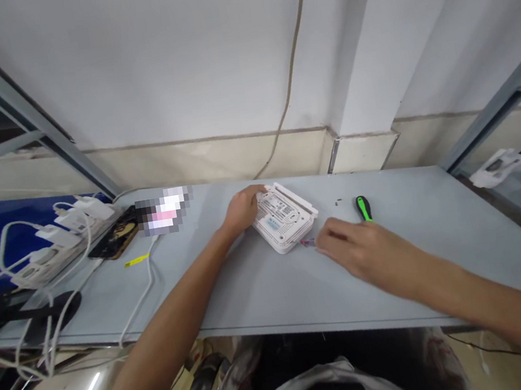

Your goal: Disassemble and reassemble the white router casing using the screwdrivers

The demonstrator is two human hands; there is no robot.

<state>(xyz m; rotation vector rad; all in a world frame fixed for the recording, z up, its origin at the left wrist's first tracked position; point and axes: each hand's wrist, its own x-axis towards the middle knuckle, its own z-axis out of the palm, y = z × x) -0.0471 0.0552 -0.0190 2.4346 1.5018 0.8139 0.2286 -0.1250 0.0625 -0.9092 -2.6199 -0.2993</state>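
Note:
A white router [284,217] lies on the table, its vented underside with printed labels turned up. My left hand [243,209] grips the router's far left edge, its fingertips curled over the corner. Close to the near right edge of the router, my right hand [347,240] is closed in a pinch. From its fingers a thin purple-and-red tool [306,242] reaches to the router's side; its kind is too small to make out. Just beyond the right hand lies a green-and-black screwdriver handle [363,207], partly hidden by that hand. Tiny dark screws [337,201] rest near it.
At the left a white power strip [48,260] holds several chargers with loose white cables. Beside it lie a dark phone [116,234] and a blurred lit screen [167,211]. A yellow tag [137,260] hangs on a cable [148,282]. Metal posts flank the table [256,294].

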